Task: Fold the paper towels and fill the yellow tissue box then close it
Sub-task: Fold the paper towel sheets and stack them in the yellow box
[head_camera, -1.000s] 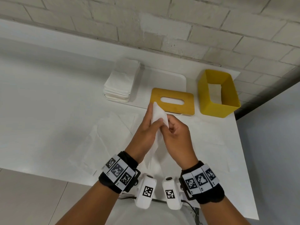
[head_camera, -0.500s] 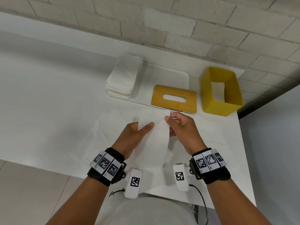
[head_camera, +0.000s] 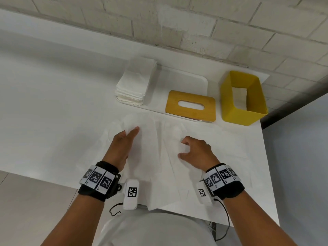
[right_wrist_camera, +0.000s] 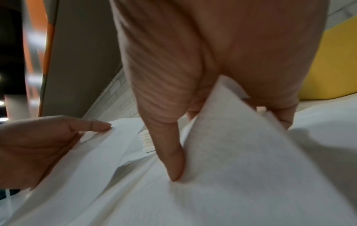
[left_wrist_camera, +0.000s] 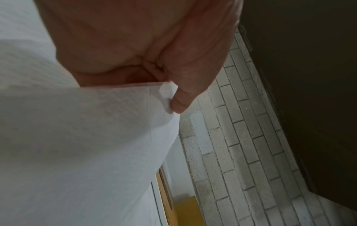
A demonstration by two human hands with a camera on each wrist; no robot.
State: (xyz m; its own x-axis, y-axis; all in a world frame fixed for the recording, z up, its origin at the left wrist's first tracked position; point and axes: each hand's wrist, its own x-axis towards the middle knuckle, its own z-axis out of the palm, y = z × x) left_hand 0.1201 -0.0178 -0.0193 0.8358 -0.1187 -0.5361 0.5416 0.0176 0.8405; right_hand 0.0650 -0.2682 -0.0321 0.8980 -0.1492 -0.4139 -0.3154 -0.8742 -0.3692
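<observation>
Your right hand [head_camera: 196,151] has its fingers curled over the right side of the paper towel [head_camera: 156,157], and the right wrist view shows a fold of the sheet pinched up between thumb and fingers; your left hand [head_camera: 122,148] lies at the left edge with the index finger straight along it, while the left wrist view shows the thumb tucked against the sheet, so it looks like a light hold rather than a firm one. The towel is spread on the table [head_camera: 53,103] right in front of you, its near edge hanging slightly past the table's edge, and it lies on top of other loose sheets [head_camera: 230,148]. That is the first risk: thin white paper on white paper, so you could drag or pick up two layers together and fold them as one. Pull unevenly with the pinching hand and the sheet will likely skew or tear. The overhanging edge could slide off toward your lap. Further out, the folded stack [head_camera: 134,86] sits on a white tray [head_camera: 186,82], the lid [head_camera: 190,105] lies flat and partly on that tray, and the yellow box [head_camera: 243,96] stands open at the right with a towel or two inside, near the table's corner; a careless reach could nudge it off.
</observation>
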